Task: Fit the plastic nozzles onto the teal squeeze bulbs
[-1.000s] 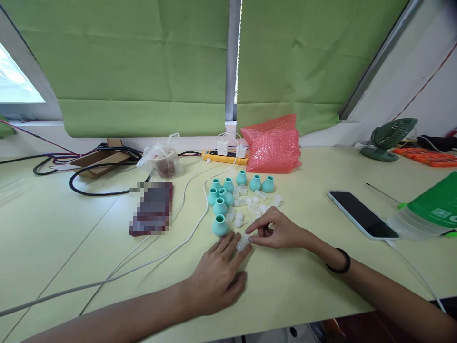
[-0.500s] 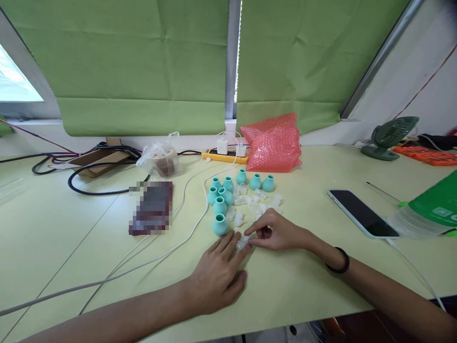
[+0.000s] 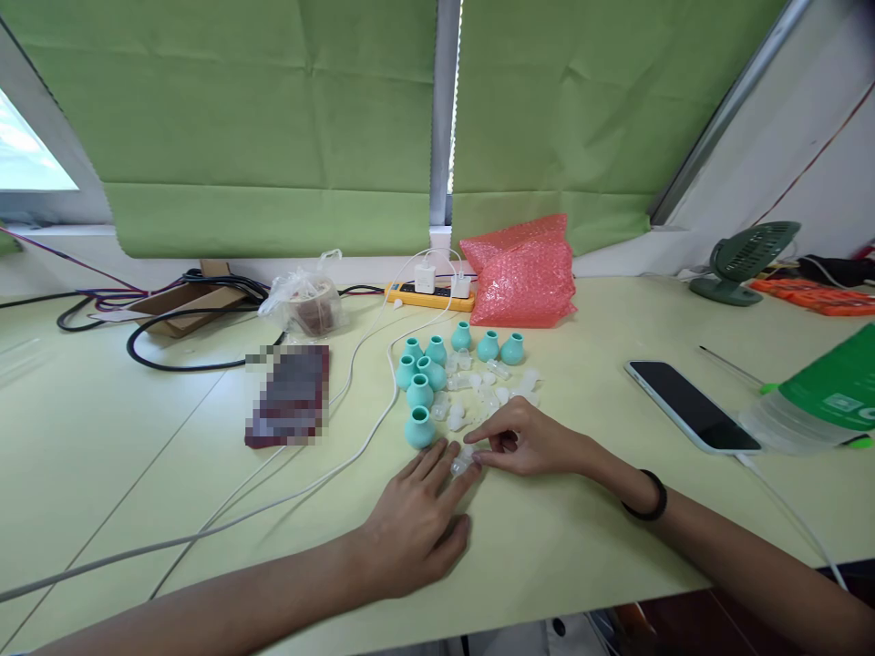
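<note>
My left hand (image 3: 414, 519) lies flat on the table with fingers stretched out. A small clear plastic piece (image 3: 460, 463) rests between its index and middle fingers. From the right, my right hand (image 3: 523, 440) pinches the whitish upper end of this piece between thumb and index finger. Just beyond my left fingertips stands a turquoise vase-shaped bulb (image 3: 419, 428) with an open neck. Several more turquoise bulbs (image 3: 488, 347) stand behind it in a curved group. Loose clear and whitish plastic pieces (image 3: 488, 397) lie scattered between the bulbs and my right hand.
A phone (image 3: 692, 407) with a cable lies at right, near a green-labelled container (image 3: 820, 396) and a fan (image 3: 745, 262). Behind are a pink bubble-wrap bag (image 3: 523, 273) and a yellow power strip (image 3: 437, 298). White cables (image 3: 301, 497) cross the left side past a dark pixelated object (image 3: 291, 396).
Both hands stay in nearly the same place at the clear piece. The right index fingertip has lifted slightly apart from the thumb. The whole view shifts very slightly.
</note>
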The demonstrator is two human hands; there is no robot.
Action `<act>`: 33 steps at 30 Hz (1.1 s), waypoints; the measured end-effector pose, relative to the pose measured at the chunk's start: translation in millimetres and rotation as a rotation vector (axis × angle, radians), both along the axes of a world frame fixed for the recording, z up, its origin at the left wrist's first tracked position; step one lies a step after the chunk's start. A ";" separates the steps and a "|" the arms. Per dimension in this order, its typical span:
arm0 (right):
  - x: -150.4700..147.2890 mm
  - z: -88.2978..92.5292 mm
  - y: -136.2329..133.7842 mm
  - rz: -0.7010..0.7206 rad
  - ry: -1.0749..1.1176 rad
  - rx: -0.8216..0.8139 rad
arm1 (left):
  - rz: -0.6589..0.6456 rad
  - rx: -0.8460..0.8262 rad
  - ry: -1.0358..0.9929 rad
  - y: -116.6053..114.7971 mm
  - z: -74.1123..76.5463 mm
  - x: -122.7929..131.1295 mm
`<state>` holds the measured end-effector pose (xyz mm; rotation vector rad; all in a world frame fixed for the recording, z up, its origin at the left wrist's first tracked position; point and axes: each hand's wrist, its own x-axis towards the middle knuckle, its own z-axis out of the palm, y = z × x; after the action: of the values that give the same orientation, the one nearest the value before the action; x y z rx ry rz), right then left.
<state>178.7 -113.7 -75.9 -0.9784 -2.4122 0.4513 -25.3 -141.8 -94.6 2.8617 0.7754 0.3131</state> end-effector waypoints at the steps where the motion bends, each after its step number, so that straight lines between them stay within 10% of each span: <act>1: 0.3 -0.4 0.3 0.003 0.012 0.003 | 0.000 0.000 0.002 0.2 0.0 0.2; 33: -3.4 -2.4 -5.5 0.057 -0.116 0.283 | 0.000 0.003 -0.018 1.9 -1.3 0.2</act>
<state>175.3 -119.3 -78.3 -0.8322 -2.5247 0.0684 -25.1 -140.0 -96.0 2.8579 0.7726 0.3400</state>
